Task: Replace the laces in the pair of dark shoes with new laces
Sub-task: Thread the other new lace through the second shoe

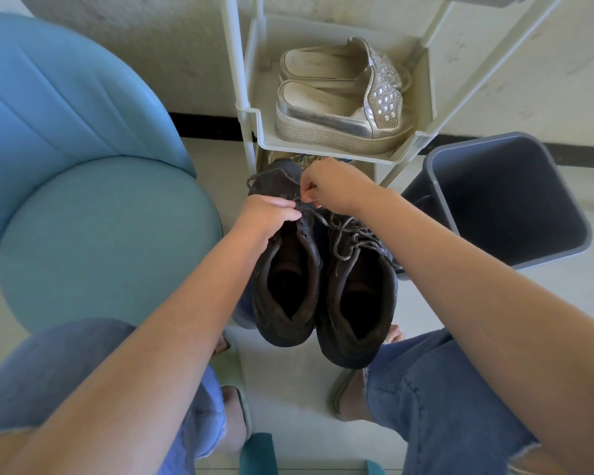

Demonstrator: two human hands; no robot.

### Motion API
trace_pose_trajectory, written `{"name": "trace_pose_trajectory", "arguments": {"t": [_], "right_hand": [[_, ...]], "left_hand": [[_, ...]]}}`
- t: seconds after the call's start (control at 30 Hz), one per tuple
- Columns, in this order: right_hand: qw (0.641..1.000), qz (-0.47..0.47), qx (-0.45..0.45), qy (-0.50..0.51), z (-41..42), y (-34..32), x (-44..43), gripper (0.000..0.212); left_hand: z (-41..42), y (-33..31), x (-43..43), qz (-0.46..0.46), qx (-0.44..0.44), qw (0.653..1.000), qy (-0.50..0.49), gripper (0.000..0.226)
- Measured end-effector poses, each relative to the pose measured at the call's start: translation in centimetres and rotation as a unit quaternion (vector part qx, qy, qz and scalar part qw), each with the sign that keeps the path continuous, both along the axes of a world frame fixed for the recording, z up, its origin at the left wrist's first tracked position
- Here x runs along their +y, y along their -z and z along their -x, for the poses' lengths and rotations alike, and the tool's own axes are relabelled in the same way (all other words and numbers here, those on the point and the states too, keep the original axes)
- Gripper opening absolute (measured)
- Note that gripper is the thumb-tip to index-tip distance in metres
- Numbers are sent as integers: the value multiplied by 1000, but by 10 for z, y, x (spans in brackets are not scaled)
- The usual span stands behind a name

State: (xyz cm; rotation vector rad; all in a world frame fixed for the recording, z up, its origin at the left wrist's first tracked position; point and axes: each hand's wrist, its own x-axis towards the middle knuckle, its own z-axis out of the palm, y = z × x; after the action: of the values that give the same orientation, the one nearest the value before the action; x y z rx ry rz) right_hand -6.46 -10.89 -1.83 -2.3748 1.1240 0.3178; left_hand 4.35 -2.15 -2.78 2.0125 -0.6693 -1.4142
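Two dark brown shoes stand side by side on the floor between my knees, toes pointing away. My left hand [266,214] grips the eyelet flap of the left shoe [285,286] near its tongue. My right hand [326,186] pinches the grey speckled lace [271,173] just above that flap, and a loop of it arcs over the toe. The right shoe [357,303] is still laced, its grey lace [354,238] tied loosely across the front.
A cream plastic shoe rack [340,149] stands right behind the shoes, holding silver platform slippers [340,97]. A grey bin [508,200] sits to the right, a blue armchair [83,183] to the left. My knees in jeans frame the bottom.
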Motion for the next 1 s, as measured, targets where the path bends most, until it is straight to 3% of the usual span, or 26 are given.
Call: {"name": "trace_pose_trajectory", "arguments": {"t": [0.1, 0.27, 0.43, 0.57, 0.7, 0.9, 1.0], "right_hand": [[1000, 10, -3, 1, -3, 5, 4, 13], [994, -48, -73, 58, 5, 10, 4, 2], [988, -47, -141, 34, 8, 8, 5, 17], [986, -93, -135, -6, 5, 7, 7, 25], [995, 1, -88, -38, -1, 8, 9, 23], [988, -90, -122, 0, 8, 15, 17, 39], [979, -114, -166, 43, 6, 20, 19, 33]], "left_hand": [[0, 2, -2, 3, -5, 1000, -10, 28], [3, 10, 3, 69, -148, 984, 68, 17], [2, 7, 0, 75, -208, 972, 77, 15], [-2, 4, -1, 52, -331, 933, 128, 20], [-2, 6, 1, 34, -432, 886, 163, 21], [-2, 8, 1, 56, -450, 876, 165, 18], [0, 8, 1, 62, -453, 875, 158, 18]]}}
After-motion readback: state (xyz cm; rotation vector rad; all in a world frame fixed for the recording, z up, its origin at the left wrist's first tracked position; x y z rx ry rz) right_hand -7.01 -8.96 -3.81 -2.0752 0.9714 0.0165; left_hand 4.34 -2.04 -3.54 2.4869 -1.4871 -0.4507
